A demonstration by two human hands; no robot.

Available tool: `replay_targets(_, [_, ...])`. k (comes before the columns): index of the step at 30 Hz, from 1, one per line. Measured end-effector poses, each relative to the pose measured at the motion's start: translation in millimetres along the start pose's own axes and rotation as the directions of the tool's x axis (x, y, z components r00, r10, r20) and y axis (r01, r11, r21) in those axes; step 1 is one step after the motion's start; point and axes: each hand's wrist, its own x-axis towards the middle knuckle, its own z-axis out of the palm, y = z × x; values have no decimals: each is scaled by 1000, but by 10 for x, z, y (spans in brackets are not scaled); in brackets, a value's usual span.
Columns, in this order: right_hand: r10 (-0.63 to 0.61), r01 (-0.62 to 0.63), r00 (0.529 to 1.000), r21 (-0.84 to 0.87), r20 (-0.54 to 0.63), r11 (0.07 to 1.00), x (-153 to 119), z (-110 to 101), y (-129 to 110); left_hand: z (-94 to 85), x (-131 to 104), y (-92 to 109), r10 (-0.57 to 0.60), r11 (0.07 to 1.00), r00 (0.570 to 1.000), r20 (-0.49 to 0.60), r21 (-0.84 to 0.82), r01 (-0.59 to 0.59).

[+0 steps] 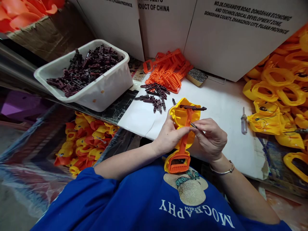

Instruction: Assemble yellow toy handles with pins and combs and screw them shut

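Note:
My left hand is wrapped round a yellow plastic toy shell, its thumb pressing on a long orange insert that lies inside. Across the shell's upper end sits a dark brown axle-like rod, its right tip sticking out past the edge. Fingertips of my right hand are closed on a small dark metal pin, held against the orange insert near my left thumb. The pin's far end is too small to make out clearly. The shell's lower end rests close to my shirt.
On the white board lie several loose brown rods, a pile of orange inserts and a small tin of metal bits. A white tub of rods stands left. A clear-handled screwdriver and yellow shells lie right.

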Motion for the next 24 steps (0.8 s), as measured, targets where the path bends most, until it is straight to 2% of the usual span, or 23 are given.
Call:
replay_targets(7, [106, -106, 994, 67, -2, 992, 4, 21, -29, -18, -12, -10, 10, 1000, 1000, -2, 3, -10])
replay_targets(14, [93, -94, 996, 34, 14, 995, 34, 10, -22, -18, -21, 4, 28, 999, 1000, 7, 28, -28])
replay_targets(19, [5, -5, 1000, -30, -4, 1000, 23, 15, -23, 6, -20, 9, 42, 998, 999, 26, 41, -43])
replay_targets(21, [-5, 4, 999, -49, -36, 999, 12, 33, -27, 6, -23, -17, 33, 999, 999, 19, 34, -33])
replay_targets(24, [67, -75, 989, -52, -132, 996, 7, 71, -32, -4, -32, -69, 20, 1000, 1000, 12, 23, -20])
